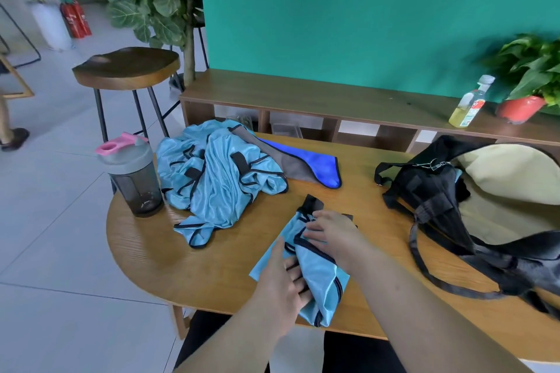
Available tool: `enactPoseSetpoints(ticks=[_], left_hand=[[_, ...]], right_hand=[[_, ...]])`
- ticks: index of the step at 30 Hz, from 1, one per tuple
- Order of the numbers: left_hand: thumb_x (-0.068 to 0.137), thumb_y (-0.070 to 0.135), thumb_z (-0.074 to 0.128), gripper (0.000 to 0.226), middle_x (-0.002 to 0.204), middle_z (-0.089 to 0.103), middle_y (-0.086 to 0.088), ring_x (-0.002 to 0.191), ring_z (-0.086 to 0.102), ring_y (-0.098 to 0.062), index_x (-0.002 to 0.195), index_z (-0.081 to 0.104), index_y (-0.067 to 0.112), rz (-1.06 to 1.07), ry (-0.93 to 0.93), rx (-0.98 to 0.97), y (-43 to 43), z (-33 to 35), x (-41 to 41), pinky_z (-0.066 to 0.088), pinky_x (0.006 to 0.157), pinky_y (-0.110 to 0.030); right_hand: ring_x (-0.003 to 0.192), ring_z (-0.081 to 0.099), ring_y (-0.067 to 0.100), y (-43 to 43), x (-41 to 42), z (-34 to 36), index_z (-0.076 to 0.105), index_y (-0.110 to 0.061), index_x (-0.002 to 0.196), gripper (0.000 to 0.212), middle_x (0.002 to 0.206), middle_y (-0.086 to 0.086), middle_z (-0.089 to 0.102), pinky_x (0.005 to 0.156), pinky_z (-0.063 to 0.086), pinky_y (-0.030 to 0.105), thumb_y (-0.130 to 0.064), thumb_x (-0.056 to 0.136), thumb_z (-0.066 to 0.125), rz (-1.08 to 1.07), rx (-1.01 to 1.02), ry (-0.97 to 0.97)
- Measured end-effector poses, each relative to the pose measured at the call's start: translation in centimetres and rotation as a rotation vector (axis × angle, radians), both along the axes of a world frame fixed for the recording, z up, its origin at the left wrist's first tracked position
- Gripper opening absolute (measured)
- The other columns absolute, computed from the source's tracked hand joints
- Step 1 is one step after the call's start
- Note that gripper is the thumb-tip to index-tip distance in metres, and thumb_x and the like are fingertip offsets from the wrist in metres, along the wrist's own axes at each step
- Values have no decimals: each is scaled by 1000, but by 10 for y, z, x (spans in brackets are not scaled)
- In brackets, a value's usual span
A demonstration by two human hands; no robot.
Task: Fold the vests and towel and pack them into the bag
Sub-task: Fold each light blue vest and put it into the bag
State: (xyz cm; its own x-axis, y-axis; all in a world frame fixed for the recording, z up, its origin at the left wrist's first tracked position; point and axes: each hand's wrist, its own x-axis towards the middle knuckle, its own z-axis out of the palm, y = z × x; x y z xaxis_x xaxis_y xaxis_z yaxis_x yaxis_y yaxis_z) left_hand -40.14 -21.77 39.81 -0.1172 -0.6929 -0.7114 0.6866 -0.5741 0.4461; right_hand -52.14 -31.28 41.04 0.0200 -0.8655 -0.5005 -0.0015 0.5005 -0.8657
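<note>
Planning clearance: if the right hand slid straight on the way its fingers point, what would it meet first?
The right hand would probably meet the heap of unfolded vests first, past the vest under it; depth unclear.

No legible text. Bottle (470,102) label and fire extinguisher (75,20) markings too blurred to read.
</note>
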Motion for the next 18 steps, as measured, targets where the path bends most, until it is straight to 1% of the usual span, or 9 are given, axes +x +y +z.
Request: enactPoseSetpoints(ticks=[2,3,5,7,9,10,12,14,18], left_hand=[[95,68,60,71,115,77,-19,110,74,-36,126,65,4,-53,-13,16,-9,4,5,59,94,-52],[94,68,63,71,115,77,-19,108,74,-37,124,66,3,-82,-35,20,-13,6,7,59,93,-52],[95,64,65,68,110,78,-19,102,77,-36,123,67,2,-139,-81,20,-20,8,10,62,88,-50],[98,56,65,58,104,79,-18,94,79,-35,122,68,2,-209,-154,11,-25,10,13,63,82,-47],[99,48,67,48,100,80,-17,90,79,-34,119,69,5,-253,-223,-5,-29,13,17,64,82,-47],[99,47,68,45,100,80,-17,90,79,-34,119,69,6,-265,-250,-14,-32,15,18,64,84,-49],[95,49,73,47,99,80,-15,89,79,-34,120,68,9,-275,-307,-25,-40,16,19,64,86,-50],[87,56,78,57,99,80,-15,87,79,-34,120,69,11,-292,-398,-30,-49,16,21,65,81,-50],[70,67,84,72,98,81,-13,87,79,-34,116,72,13,-386,-542,-64,-66,17,28,65,78,-56]], right_hand=[[101,77,26,6,-5,9,65,-12,123,22,115,13,75,94,62,43,-9,106,50,-24,-30,-20],[100,77,23,10,-9,14,67,-16,121,22,115,7,76,92,63,42,-11,107,51,-20,-66,35],[97,76,19,24,-15,22,69,-24,118,19,110,-1,76,90,64,44,-25,108,52,-16,-162,259],[92,72,19,40,-22,22,65,-30,115,22,105,-6,72,81,63,44,-46,106,53,12,-228,525],[86,65,10,57,-25,15,56,-32,120,37,110,-10,67,66,53,31,-63,99,55,123,-231,692],[88,62,4,64,-24,10,51,-36,124,43,113,-13,64,65,48,26,-66,95,59,186,-222,727],[95,60,1,77,-21,0,45,-43,133,52,116,-18,60,68,45,21,-59,91,71,269,-261,730],[98,61,0,87,-17,-6,47,-44,138,58,118,-22,59,74,49,18,-44,89,78,295,-368,709],[104,62,-3,104,-6,-11,52,-44,140,62,121,-31,60,87,53,19,-23,89,78,276,-557,642]])
